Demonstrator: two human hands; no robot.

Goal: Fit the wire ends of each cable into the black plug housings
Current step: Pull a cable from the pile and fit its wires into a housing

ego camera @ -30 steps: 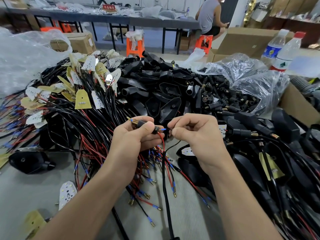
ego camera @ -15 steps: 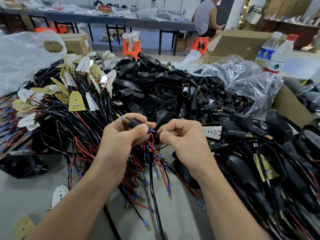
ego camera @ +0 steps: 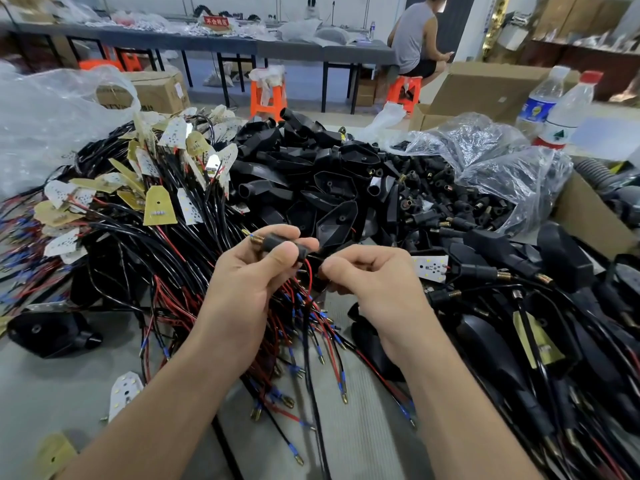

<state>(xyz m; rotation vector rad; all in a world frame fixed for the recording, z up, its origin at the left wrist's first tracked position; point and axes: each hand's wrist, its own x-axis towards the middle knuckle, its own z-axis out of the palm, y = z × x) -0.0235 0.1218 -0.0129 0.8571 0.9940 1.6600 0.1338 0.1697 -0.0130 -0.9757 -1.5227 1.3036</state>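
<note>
Gripping a black plug housing [ego camera: 281,242], the left hand [ego camera: 249,292] is meeting the right hand [ego camera: 375,284], which is pinching a wire [ego camera: 309,276]. Far behind, a red sign [ego camera: 216,20] is showing 不合格区, and bare table [ego camera: 52,375] is lying leftward.

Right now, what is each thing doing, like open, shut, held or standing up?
Left hand, grips the plug housing.
Right hand, fingers curled, pinching the cable at the housing's end.
Plug housing, held, brass pin poking out its left end.
Red-capped bottle, upright, capped.
Plastic bag, mouth open.
</note>
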